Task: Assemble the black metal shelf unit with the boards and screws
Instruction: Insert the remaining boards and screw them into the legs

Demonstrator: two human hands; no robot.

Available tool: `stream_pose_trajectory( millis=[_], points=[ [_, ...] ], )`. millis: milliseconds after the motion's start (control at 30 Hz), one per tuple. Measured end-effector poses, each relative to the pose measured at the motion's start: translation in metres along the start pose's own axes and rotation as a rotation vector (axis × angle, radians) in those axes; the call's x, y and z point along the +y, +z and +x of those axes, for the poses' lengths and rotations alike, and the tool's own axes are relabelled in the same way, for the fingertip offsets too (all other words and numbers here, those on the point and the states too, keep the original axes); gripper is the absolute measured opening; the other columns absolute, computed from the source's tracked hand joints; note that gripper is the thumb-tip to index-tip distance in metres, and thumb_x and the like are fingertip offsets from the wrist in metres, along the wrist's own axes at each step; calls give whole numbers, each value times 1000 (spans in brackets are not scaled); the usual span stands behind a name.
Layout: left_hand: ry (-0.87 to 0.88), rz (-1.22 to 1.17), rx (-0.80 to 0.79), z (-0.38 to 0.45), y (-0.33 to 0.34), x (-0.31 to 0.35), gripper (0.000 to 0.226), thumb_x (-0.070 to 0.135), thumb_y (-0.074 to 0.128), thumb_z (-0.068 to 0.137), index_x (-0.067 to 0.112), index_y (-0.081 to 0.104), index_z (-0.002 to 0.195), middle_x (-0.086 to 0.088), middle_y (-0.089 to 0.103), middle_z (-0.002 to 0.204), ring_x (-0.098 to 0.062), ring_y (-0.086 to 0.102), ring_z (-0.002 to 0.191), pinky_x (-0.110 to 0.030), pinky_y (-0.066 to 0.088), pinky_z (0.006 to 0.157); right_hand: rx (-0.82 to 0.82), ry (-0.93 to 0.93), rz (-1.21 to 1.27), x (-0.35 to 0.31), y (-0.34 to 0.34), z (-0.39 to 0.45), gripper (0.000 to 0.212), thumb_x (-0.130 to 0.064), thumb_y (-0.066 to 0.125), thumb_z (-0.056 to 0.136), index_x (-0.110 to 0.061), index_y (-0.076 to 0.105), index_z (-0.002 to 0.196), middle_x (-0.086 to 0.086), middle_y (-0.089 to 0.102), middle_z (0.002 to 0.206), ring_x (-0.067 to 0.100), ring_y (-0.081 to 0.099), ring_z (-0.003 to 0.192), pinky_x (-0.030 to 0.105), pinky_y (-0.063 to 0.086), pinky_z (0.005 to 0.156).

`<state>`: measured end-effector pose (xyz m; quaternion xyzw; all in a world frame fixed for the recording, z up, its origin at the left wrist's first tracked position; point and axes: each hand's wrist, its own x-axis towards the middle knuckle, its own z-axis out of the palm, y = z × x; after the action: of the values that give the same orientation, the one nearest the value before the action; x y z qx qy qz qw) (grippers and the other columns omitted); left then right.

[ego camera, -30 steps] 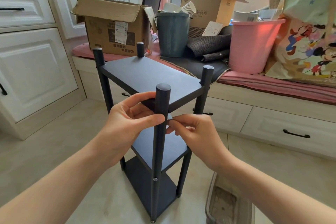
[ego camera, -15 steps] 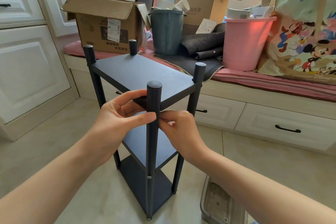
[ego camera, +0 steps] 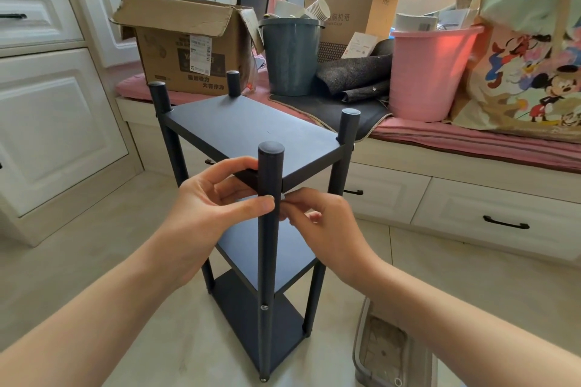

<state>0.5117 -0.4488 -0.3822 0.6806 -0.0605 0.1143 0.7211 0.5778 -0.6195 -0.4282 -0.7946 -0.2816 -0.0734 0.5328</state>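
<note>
On the floor (ego camera: 94,261), one shelf unit (ego camera: 251,132): three boards, four posts.

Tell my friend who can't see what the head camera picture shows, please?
Two bare hands work at the near post of a black three-board shelf unit standing on a tiled floor: the left hand grips the post and top board's corner, the right hand pinches something small against the post. Behind, a pink-cushioned bench holds cardboard boxes and buckets.

Left hand (ego camera: 204,214) thumb and fingers curled in a grip; right hand (ego camera: 327,223) fingertips pinched together
</note>
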Motion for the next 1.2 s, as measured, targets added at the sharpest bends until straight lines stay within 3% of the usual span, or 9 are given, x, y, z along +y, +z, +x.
stream_pose_trajectory(
  millis=[167, 333, 567, 700, 900, 1033, 1200],
  points=[
    [0, -9, 20, 0, 2, 0, 44, 30, 85, 52, 40, 78, 94, -4, 78, 99, -25, 74, 96, -21, 58, 79, 35, -30, -34, 1, -14, -4, 16, -13, 64, 92, -10, 74, 105, -9, 71, 85, -2, 67, 82, 11, 52, 75],
    [-10, -12, 26, -1, 3, -1, 45, 30, 85, 52, 40, 78, 95, -3, 78, 100, -23, 74, 96, -27, 59, 89, 71, -76, -71, -3, -23, -3, 19, -12, 64, 92, -9, 74, 107, -7, 70, 88, 1, 67, 84, 12, 53, 78],
    [-20, -20, 35, -2, 5, 1, 43, 31, 85, 52, 40, 77, 93, -3, 77, 102, -25, 74, 97, -35, 54, 90, 79, -80, -95, -6, -25, -2, 19, -12, 65, 91, -8, 75, 107, -1, 73, 91, 2, 68, 82, 12, 53, 82],
    [-22, -31, 37, -3, 6, 1, 42, 29, 84, 53, 40, 78, 93, -5, 77, 101, -26, 74, 97, -31, 58, 86, 70, -53, -87, -5, -24, -1, 19, -14, 66, 90, -8, 76, 106, 0, 75, 91, -6, 66, 79, 9, 51, 81],
    [-30, -38, 46, -2, 6, 1, 43, 30, 84, 51, 38, 78, 93, -6, 77, 102, -28, 73, 97, -34, 58, 88, 75, -29, -75, -4, -19, 0, 16, -14, 68, 90, -9, 77, 102, -1, 76, 89, 0, 67, 84, 9, 51, 80],
    [-20, -52, 45, -3, 6, 2, 43, 30, 84, 49, 38, 78, 92, -5, 77, 100, -26, 74, 95, -26, 60, 84, 52, 3, -65, -2, -15, -1, 17, -16, 69, 90, -11, 77, 104, -5, 75, 89, 0, 67, 83, 13, 53, 82],
    [-15, -43, 33, -2, 6, 2, 42, 31, 84, 50, 41, 78, 90, -4, 78, 99, -25, 75, 94, -26, 60, 83, 54, 1, -67, 0, -7, -1, 17, -17, 69, 89, -13, 77, 104, -7, 75, 90, -5, 66, 81, 11, 52, 82]
  ],
)
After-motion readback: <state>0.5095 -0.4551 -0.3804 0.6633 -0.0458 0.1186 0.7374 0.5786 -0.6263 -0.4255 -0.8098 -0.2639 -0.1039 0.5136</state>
